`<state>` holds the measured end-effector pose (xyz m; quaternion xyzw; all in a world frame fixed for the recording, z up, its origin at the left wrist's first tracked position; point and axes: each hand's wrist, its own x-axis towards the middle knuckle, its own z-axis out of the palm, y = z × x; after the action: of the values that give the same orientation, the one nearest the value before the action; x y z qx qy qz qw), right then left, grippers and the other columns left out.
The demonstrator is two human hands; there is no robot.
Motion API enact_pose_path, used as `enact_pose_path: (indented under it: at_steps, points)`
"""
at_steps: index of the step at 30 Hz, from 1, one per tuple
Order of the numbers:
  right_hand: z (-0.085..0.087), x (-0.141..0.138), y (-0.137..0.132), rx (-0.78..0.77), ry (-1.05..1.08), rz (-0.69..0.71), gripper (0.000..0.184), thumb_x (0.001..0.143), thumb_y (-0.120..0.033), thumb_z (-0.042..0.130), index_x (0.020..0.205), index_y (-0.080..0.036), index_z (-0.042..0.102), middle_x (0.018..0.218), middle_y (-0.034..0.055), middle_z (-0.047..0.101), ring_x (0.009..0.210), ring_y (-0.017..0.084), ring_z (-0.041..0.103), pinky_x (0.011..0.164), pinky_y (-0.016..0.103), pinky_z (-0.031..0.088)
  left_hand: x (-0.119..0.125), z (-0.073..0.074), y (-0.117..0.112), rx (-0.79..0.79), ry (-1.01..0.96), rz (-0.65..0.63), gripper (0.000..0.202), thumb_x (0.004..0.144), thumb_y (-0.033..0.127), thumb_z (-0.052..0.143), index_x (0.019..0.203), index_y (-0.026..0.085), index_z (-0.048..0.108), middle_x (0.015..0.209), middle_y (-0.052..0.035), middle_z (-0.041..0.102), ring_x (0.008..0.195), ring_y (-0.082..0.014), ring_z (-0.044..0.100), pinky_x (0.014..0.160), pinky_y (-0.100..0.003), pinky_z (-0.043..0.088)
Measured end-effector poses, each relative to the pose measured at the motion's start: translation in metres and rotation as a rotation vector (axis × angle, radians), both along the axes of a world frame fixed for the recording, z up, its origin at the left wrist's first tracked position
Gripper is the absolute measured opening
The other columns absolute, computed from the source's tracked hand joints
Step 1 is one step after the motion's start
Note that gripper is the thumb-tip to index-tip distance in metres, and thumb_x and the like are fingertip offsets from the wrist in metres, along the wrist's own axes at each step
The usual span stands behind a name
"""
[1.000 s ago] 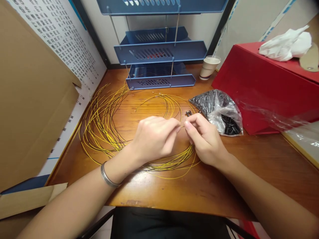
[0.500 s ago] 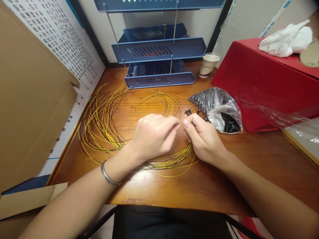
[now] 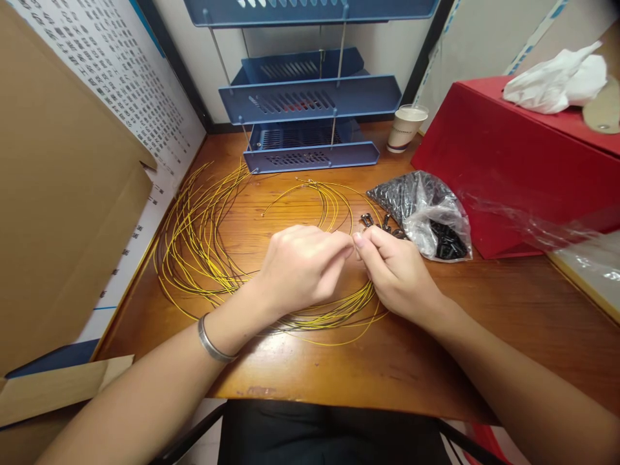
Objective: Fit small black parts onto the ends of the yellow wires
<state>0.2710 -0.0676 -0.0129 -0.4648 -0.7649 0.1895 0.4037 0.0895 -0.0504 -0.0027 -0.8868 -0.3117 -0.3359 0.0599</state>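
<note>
1. Watching through the head camera, I find both hands meeting at the fingertips above the middle of the wooden table [image 3: 387,371]
2. My left hand [image 3: 300,265] pinches thumb against forefinger, I judge on a wire end, though the fingers hide nearly all of it
3. My right hand [image 3: 400,268] faces it in a like pinch, apparently on that same wire end, its other fingers curled in
4. On the near side, a bundle of yellow and dark wires [image 3: 356,300] curves across to my right hand; whether the lower fingers grip it or it passes beneath, I cannot tell
5. A wide wire coil spreads to the left, and a smaller wire loop lies beyond the fingertips on the far side
6. Just beyond my right hand sit loose black parts [image 3: 367,220], with a clear bag [image 3: 421,213] of black pieces to their right
7. I read the step in hand as close fingertip work on the wire end
8. To my mind, the next move calls for a light, steady pinch from both hands, without tugging the bundle
</note>
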Motion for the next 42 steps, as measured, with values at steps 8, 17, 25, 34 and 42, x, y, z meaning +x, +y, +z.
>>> enact_pose_path:
  at_steps: [8,17,25,34,42]
  points:
    - [0.0001,0.0026,-0.0036,-0.130,0.050,0.054,0.020,0.103,-0.033,0.045,0.091,-0.020,0.054,0.062,-0.0045,0.052,0.055,0.010,0.048,0.059,0.024,0.037,-0.0011,0.0029,0.0000,-0.061,0.006,0.066,0.021,0.094,0.026,0.052,0.087,0.016,0.069,0.071,-0.0030,0.071,0.063,-0.0186,0.065,0.062,-0.030,0.047]
    - [0.0001,0.0012,-0.0025,-0.055,0.040,0.023,0.021,0.100,-0.029,0.048,0.085,-0.018,0.057,0.062,-0.0035,0.053,0.052,0.009,0.045,0.054,0.024,0.035,-0.0017,0.0039,-0.0006,-0.058,0.032,0.062,0.020,0.094,0.025,0.051,0.086,0.017,0.067,0.071,-0.0024,0.071,0.063,-0.0176,0.064,0.062,-0.030,0.046]
    - [0.0005,0.0005,-0.0018,-0.071,0.022,0.034,0.026,0.102,-0.029,0.044,0.079,-0.019,0.052,0.058,-0.0039,0.050,0.052,0.010,0.045,0.057,0.024,0.035,-0.0013,0.0032,-0.0004,-0.076,0.038,0.065,0.019,0.093,0.025,0.051,0.086,0.017,0.067,0.072,-0.0023,0.071,0.064,-0.0180,0.065,0.062,-0.030,0.045]
    - [-0.0008,0.0007,-0.0016,-0.118,0.022,0.043,0.040,0.104,-0.034,0.037,0.067,-0.020,0.041,0.057,-0.0027,0.045,0.052,0.010,0.042,0.056,0.026,0.031,-0.0012,0.0037,-0.0015,-0.068,0.052,0.058,0.017,0.091,0.024,0.052,0.085,0.017,0.066,0.072,-0.0025,0.071,0.064,-0.0184,0.065,0.062,-0.030,0.045]
    - [-0.0014,0.0030,-0.0021,-0.199,0.092,0.056,0.022,0.103,-0.039,0.044,0.097,-0.019,0.052,0.065,-0.0042,0.053,0.056,0.010,0.048,0.058,0.025,0.035,-0.0019,0.0030,0.0005,-0.058,0.048,0.069,0.020,0.094,0.025,0.050,0.085,0.017,0.066,0.071,-0.0025,0.071,0.062,-0.0175,0.063,0.062,-0.030,0.044]
